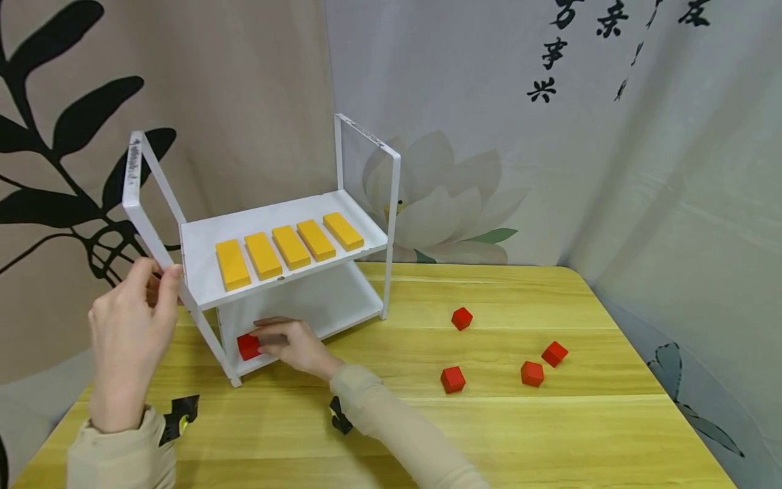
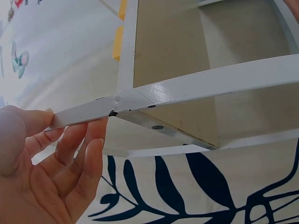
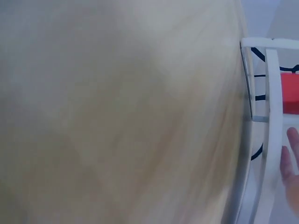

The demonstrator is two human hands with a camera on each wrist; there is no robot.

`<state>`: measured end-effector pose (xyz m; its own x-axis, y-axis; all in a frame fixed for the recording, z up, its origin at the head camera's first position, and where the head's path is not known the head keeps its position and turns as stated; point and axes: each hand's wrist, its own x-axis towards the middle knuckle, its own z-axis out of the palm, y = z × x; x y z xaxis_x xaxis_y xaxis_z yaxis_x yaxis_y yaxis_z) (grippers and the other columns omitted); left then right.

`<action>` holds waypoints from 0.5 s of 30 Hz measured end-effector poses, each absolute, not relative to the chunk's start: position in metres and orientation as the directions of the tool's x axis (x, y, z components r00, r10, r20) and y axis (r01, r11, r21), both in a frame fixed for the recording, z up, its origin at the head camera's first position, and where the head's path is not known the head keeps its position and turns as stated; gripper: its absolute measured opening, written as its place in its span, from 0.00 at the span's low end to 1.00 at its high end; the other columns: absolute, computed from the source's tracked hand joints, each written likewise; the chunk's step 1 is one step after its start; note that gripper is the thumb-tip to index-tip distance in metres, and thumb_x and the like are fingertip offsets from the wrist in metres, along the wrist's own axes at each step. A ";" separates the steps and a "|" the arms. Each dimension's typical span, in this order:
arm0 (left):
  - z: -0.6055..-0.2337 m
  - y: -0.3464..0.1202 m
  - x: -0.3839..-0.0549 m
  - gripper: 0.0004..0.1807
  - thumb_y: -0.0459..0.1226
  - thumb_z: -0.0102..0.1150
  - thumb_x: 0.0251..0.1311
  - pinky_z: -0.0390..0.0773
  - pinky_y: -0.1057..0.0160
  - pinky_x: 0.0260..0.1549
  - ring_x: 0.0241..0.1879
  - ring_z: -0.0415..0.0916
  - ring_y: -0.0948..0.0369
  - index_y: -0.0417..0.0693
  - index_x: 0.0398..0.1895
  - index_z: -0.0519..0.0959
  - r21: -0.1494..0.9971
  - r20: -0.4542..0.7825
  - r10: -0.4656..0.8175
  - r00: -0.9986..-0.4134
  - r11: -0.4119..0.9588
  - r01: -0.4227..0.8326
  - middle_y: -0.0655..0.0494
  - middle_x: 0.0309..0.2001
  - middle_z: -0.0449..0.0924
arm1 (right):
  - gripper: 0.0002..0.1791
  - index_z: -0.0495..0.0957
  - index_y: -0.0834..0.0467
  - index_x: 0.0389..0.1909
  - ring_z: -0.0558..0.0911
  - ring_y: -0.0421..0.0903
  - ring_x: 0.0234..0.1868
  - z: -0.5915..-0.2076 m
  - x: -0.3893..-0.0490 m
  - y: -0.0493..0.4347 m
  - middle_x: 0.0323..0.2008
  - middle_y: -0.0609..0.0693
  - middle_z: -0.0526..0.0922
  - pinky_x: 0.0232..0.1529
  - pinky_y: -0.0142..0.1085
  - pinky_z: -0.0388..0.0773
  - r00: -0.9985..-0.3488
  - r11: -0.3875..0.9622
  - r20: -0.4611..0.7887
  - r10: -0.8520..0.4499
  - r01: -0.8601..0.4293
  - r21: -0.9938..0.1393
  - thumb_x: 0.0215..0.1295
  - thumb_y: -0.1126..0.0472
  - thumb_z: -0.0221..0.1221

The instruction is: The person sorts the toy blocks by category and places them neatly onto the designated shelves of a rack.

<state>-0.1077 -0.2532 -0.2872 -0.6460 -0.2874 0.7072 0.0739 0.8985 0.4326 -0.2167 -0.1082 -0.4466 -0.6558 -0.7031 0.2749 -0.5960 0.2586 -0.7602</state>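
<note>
A white two-tier rack (image 1: 318, 309) stands on the table. My left hand (image 1: 131, 333) pinches the left side post between thumb and fingers; the left wrist view shows the same grip on the white bar (image 2: 88, 113). On the lower shelf, near its left end, sits a red cube (image 1: 247, 347). My right hand (image 1: 296, 345) reaches in over that shelf with its fingers beside the cube. In the right wrist view the fingertips (image 3: 292, 135) stand a little apart from the red cube (image 3: 290, 93). Yellow blocks (image 1: 290, 247) lie in a row on the upper shelf.
Several loose red cubes lie on the wooden table (image 1: 489, 435) to the right, among them one nearest the rack (image 1: 453, 379) and one farther back (image 1: 461, 318). Printed curtains (image 1: 452, 81) hang behind the table. The rack's upper shelf overhangs the lower one.
</note>
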 end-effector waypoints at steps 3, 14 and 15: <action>-0.287 -0.253 -0.108 0.17 0.41 0.50 0.68 0.55 0.70 0.21 0.16 0.67 0.49 0.32 0.32 0.73 0.430 0.715 -0.284 -0.639 0.899 0.081 0.35 0.21 0.76 | 0.17 0.79 0.55 0.53 0.73 0.37 0.63 -0.445 -0.219 -0.097 0.60 0.47 0.77 0.55 0.21 0.70 -0.656 0.248 0.279 -0.701 -0.592 -0.767 0.63 0.62 0.60; -0.288 -0.253 -0.108 0.17 0.41 0.50 0.68 0.55 0.71 0.21 0.17 0.68 0.47 0.32 0.33 0.73 0.427 0.719 -0.282 -0.635 0.900 0.084 0.34 0.22 0.77 | 0.17 0.78 0.58 0.54 0.76 0.44 0.62 -0.423 -0.235 -0.037 0.58 0.50 0.79 0.63 0.30 0.68 -0.597 0.270 0.336 -0.729 -0.701 -0.660 0.65 0.60 0.58; -0.288 -0.253 -0.108 0.17 0.41 0.50 0.68 0.55 0.71 0.21 0.17 0.69 0.47 0.32 0.33 0.73 0.427 0.719 -0.282 -0.635 0.900 0.083 0.34 0.22 0.77 | 0.17 0.78 0.58 0.54 0.76 0.45 0.62 -0.421 -0.237 -0.030 0.58 0.51 0.79 0.63 0.31 0.68 -0.602 0.274 0.328 -0.728 -0.694 -0.666 0.65 0.60 0.58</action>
<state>-0.1083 -0.2527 -0.2877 -0.6351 -0.2824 0.7190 0.0830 0.9004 0.4270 -0.2366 -0.0299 -0.4207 -0.6022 -0.7278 0.3281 -0.6940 0.2742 -0.6657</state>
